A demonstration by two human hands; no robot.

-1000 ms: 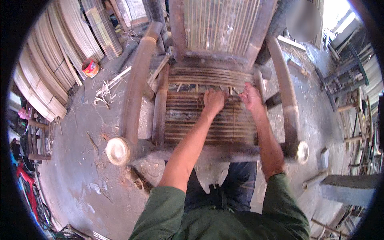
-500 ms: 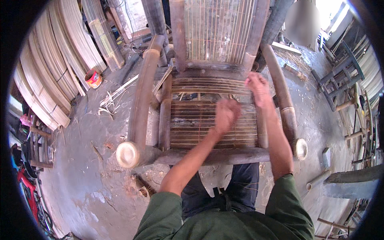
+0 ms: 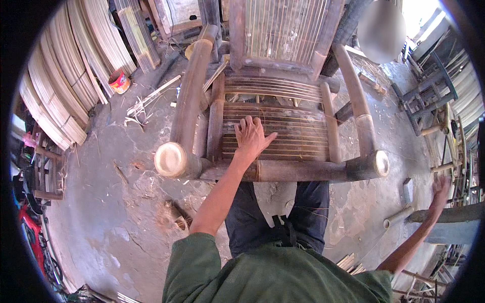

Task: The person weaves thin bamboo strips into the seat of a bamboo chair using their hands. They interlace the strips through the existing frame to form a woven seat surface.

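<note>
A bamboo chair (image 3: 303, 171) stands in front of me, with a seat of thin slats (image 3: 298, 136) running across between its side rails. My left hand (image 3: 250, 137) lies over the left-middle of the seat, its thumb stretched out and its fingers apart and slightly bent at the slats. A thin strand (image 3: 263, 119) shows near its fingertips. Far out to the right, away from the chair, is my right hand (image 3: 441, 191) at the end of an outstretched arm. It is blurred, and whether it holds anything does not show. Between the rear slats and the front ones a gap shows.
Tall bundles of pale strips (image 3: 65, 86) lean at the left, near a red bucket (image 3: 119, 81). Bamboo tubes (image 3: 398, 217) and a dark post (image 3: 447, 214) lie at the right by my arm. A dark chair frame (image 3: 424, 93) stands farther back. Loose shavings (image 3: 139, 111) litter the floor.
My right hand has swung from the seat's right rear out to the far right. My left hand has moved left and its fingers have spread. The view has shifted slightly.
</note>
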